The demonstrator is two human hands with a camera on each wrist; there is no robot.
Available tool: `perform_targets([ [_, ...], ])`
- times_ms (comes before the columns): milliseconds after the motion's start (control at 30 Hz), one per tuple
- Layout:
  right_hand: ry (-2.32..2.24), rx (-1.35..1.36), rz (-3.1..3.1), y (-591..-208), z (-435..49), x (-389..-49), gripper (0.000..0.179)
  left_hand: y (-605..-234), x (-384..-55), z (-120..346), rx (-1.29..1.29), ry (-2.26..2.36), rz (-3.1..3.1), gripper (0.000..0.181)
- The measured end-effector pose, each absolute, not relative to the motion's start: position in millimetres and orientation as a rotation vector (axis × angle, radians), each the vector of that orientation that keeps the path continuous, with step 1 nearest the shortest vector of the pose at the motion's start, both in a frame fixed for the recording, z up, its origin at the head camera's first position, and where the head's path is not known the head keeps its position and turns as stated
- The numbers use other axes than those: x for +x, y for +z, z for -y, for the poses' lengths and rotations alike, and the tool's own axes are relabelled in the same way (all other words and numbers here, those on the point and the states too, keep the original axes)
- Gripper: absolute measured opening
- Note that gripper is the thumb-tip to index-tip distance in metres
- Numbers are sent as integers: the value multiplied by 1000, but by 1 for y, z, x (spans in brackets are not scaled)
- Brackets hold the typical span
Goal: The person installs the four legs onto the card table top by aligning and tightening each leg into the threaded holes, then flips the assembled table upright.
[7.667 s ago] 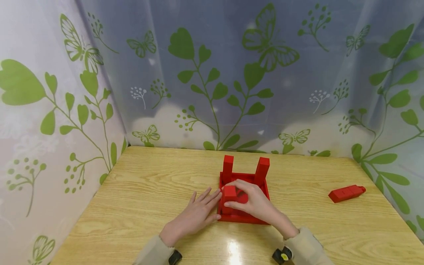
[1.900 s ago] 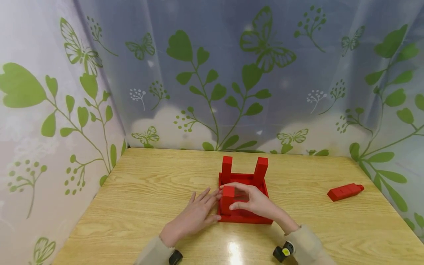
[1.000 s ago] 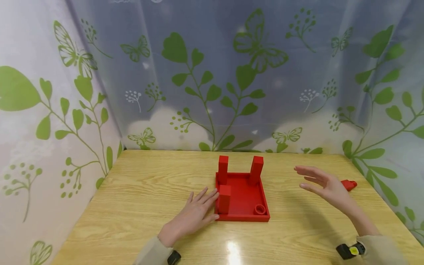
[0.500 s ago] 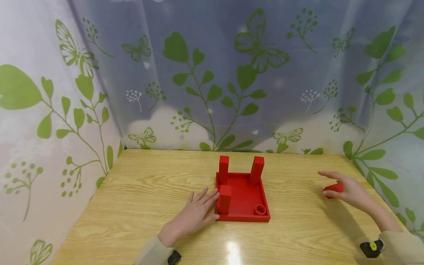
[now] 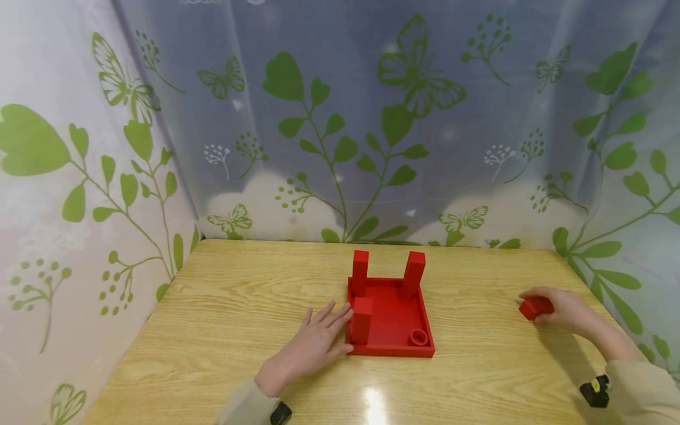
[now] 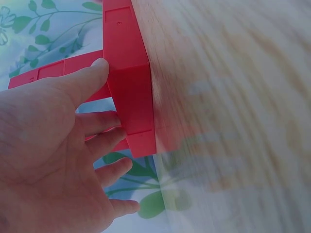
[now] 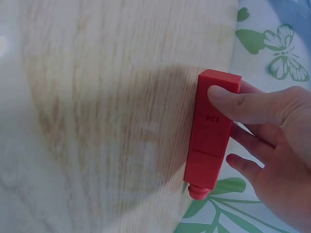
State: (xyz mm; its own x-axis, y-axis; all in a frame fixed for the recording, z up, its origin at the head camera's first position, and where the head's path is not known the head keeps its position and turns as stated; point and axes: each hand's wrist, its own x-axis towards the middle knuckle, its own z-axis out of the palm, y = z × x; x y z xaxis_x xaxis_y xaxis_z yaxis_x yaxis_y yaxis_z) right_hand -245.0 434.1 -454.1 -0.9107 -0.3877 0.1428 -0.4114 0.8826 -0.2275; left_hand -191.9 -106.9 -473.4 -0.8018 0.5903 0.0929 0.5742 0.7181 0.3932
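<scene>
A square red tray-like plastic base [image 5: 390,321] with a raised rim lies on the table. Three red square legs stand upright at its corners: back left [image 5: 360,273], back right [image 5: 413,274] and front left [image 5: 362,320]. At the front right corner is a bare round socket [image 5: 418,337]. My left hand [image 5: 310,348] rests with spread fingers against the base's left side. At the table's right, my right hand [image 5: 571,313] pinches a loose red leg [image 7: 209,133] between thumb and fingers. In the right wrist view this leg has a round knob [image 7: 198,192] at one end.
The wooden table [image 5: 255,283] is bounded at the back by a patterned curtain [image 5: 340,118] with green leaves and butterflies. Another curtain side [image 5: 95,177] stands along the left. A dark band is on each wrist.
My right hand let go of the front-left leg, moved right across the table and took hold of the loose leg. My left hand stays against the base.
</scene>
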Motion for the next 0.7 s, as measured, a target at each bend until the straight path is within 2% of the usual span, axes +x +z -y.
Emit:
perform_targets([
  [233,357,623,3011,-455,-434,-252,40,-471,-191,106,986,628,-2874,64],
  [700,371,595,3026,-457,-435,-255,38,-472,-191,107,979,629,-2874,64],
])
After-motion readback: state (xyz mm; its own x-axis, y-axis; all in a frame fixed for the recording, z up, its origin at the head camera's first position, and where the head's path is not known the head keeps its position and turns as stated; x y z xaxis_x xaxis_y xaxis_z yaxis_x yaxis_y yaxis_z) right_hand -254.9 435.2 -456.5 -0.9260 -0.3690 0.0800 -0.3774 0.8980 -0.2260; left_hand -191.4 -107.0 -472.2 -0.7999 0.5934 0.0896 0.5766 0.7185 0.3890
